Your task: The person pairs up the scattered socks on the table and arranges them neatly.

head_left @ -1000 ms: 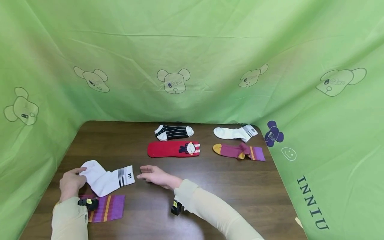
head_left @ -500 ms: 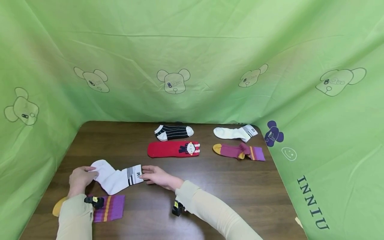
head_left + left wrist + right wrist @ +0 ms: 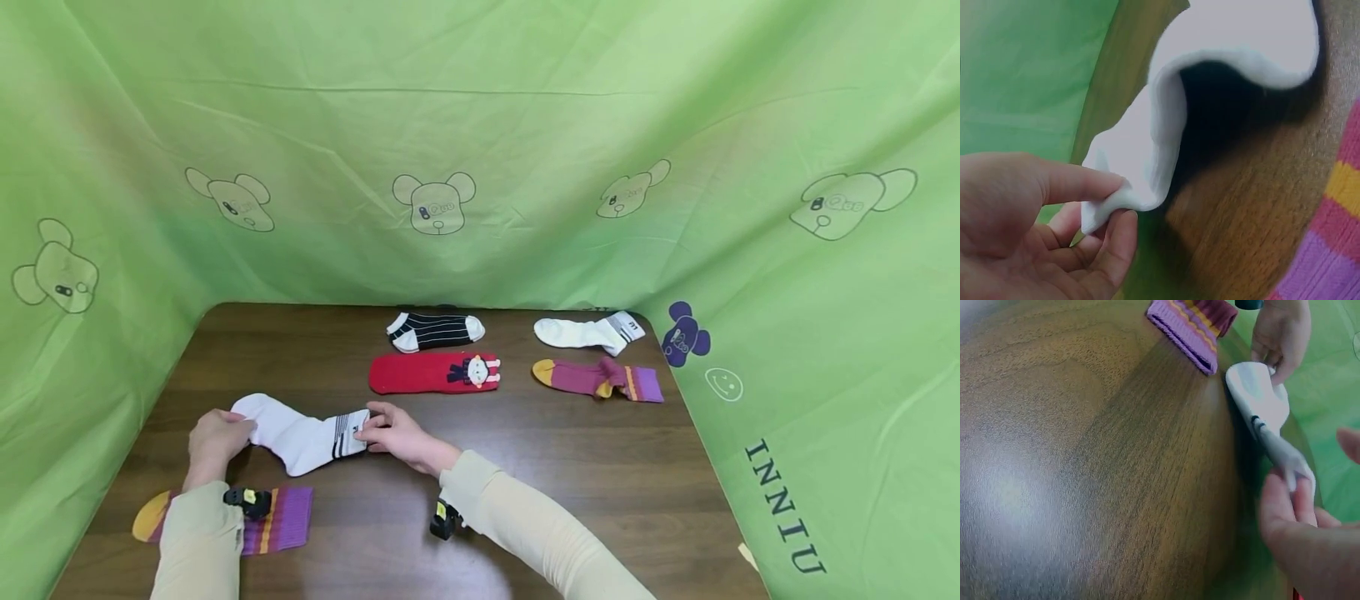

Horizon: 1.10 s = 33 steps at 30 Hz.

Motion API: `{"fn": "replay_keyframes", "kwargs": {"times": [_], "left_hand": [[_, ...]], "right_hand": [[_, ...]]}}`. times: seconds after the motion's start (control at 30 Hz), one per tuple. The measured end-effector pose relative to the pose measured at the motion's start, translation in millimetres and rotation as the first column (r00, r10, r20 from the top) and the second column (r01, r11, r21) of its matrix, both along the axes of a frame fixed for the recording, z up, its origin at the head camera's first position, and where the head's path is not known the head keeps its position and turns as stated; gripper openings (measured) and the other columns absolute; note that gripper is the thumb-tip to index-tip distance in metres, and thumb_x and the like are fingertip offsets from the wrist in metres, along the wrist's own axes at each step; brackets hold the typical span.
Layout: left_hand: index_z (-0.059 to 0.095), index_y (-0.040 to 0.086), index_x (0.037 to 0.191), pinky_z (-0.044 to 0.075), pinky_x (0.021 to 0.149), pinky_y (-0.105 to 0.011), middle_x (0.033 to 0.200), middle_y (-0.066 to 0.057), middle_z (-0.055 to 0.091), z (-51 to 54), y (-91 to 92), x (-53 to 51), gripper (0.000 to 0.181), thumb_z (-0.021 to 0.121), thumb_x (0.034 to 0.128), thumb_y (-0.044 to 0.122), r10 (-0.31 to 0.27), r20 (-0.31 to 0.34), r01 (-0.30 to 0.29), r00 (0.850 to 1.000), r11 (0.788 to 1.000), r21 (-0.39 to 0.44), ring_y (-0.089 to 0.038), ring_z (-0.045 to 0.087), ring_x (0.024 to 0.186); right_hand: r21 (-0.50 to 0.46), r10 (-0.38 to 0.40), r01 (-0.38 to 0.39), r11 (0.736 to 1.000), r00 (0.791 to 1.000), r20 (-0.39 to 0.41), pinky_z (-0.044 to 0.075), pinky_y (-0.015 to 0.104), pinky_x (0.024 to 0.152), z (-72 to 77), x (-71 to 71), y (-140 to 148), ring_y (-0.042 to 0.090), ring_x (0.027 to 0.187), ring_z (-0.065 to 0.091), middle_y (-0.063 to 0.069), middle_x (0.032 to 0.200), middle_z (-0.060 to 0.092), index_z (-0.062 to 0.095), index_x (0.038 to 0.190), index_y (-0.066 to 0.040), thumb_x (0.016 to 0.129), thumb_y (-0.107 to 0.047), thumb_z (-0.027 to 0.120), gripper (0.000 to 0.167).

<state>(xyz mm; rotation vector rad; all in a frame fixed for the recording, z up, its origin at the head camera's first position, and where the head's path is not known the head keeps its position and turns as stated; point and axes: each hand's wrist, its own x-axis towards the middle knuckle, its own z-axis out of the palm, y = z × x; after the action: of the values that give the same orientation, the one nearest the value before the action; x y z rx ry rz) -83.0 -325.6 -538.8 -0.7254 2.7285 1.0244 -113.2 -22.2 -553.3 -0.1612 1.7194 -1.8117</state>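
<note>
A white sock with dark stripes round its cuff stretches between my two hands. My left hand pinches its toe end between thumb and fingers, as the left wrist view shows with the white sock arching above the wood over a dark shadow. At the other end my right hand grips the striped cuff, its fingertips on the cuff's edge. Below the left forearm lies a purple sock with orange stripes and a yellow toe, partly covered by the sleeve.
Farther back on the brown table lie a black striped sock and a red sock with a figure on it. To their right are another white sock and another purple sock. Green cloth walls the table.
The white sock has moved right and slightly away, with the left hand on its toe. The right hand, apart from the cuff a second ago, now holds it. The purple sock's toe has come into view.
</note>
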Motion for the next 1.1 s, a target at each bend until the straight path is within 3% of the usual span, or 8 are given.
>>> {"fn": "replay_keyframes", "kwargs": {"times": [0.23,0.33,0.47,0.6,0.7,0.83,0.97,1.1], "left_hand": [[0.062,-0.013,0.106,0.046,0.082,-0.051,0.108,-0.036,0.06,-1.3,9.1,-3.2,0.05,0.062,0.0929,0.035,-0.003,0.025,0.002,1.0,0.998,0.056,-0.051,0.054,0.103],[0.059,-0.014,0.11,0.045,0.087,-0.054,0.113,-0.037,0.058,-2.5,13.4,-5.8,0.058,0.059,0.0965,0.043,0.002,0.025,-0.004,1.0,0.998,0.065,-0.053,0.053,0.107],[0.046,-0.016,0.129,0.039,0.099,-0.06,0.127,-0.042,0.049,-5.8,17.2,-8.3,0.059,0.06,0.0972,0.032,0.004,-0.032,-0.002,0.999,0.996,0.086,-0.058,0.046,0.119],[0.032,-0.02,0.142,0.036,0.104,-0.062,0.134,-0.045,0.044,-6.8,19.5,-11.1,0.069,0.062,0.0952,0.021,-0.051,-0.083,0.059,0.995,0.994,0.092,-0.06,0.042,0.125],[0.042,-0.021,0.136,0.039,0.1,-0.062,0.13,-0.044,0.049,-5.9,21.1,-11.6,0.061,0.062,0.0952,0.02,-0.104,-0.107,0.112,0.989,0.991,0.071,-0.058,0.046,0.12],[0.053,-0.017,0.126,0.043,0.093,-0.058,0.122,-0.038,0.057,-4.9,24.0,-12.5,0.05,0.061,0.0974,0.023,-0.105,-0.132,0.115,0.986,0.991,0.075,-0.054,0.052,0.112],[0.054,-0.013,0.124,0.044,0.086,-0.051,0.112,-0.032,0.06,-5.9,25.2,-14.4,0.047,0.057,0.1005,0.027,-0.097,-0.155,0.11,0.983,0.991,0.081,-0.047,0.055,0.105],[0.052,-0.014,0.125,0.043,0.084,-0.047,0.109,-0.029,0.06,-7.8,26.2,-16.3,0.048,0.055,0.1028,0.028,-0.101,-0.171,0.118,0.98,0.989,0.093,-0.043,0.055,0.103]], "right_hand": [[0.038,-0.136,0.137,0.99,0.99,-0.032,0.059,0.035,0.075,-4.8,1.6,-3,0.031,0.084,0.073,0.014,0.104,0.063,0.044,0.142,0.01,0.09,0.006,0.069,0.058],[0.046,-0.158,0.159,0.986,0.987,-0.009,0.059,0.034,0.072,-8.3,1.3,-1,0.025,0.078,0.072,0.016,0.101,0.07,0.045,0.142,0.009,0.089,0.007,0.069,0.058],[0.077,-0.166,0.165,0.983,0.986,-0.004,0.059,0.032,0.07,-10.0,1.2,4,0.016,0.072,0.065,0.014,0.092,0.072,0.047,0.142,0.008,0.086,0.01,0.067,0.059],[0.102,-0.148,0.151,0.983,0.988,-0.041,0.059,0.034,0.072,-9.5,1.9,9,0.014,0.076,0.063,0.013,0.092,0.072,0.054,0.134,0.01,0.083,0.013,0.061,0.053],[0.112,-0.131,0.136,0.984,0.99,-0.051,0.059,0.035,0.074,-9.6,2.5,11,0.013,0.078,0.064,0.014,0.094,0.073,0.063,0.121,0.012,0.081,0.012,0.059,0.04],[0.11,-0.132,0.133,0.985,0.991,-0.021,0.06,0.036,0.076,-9.6,2.4,12,0.013,0.074,0.064,0.01,0.091,0.071,0.071,0.106,0.012,0.087,0.006,0.06,0.023],[0.095,-0.139,0.138,0.986,0.99,0.01,0.06,0.039,0.078,-10.0,1.1,14,0.014,0.073,0.063,0.006,0.086,0.065,0.069,0.098,0.01,0.092,0.0,0.063,0.013],[0.062,-0.128,0.126,0.99,0.991,0.026,0.06,0.04,0.078,-12.4,-0.6,18,0.015,0.077,0.063,0.008,0.088,0.064,0.062,0.094,0.008,0.09,0.003,0.06,0.007]]}}
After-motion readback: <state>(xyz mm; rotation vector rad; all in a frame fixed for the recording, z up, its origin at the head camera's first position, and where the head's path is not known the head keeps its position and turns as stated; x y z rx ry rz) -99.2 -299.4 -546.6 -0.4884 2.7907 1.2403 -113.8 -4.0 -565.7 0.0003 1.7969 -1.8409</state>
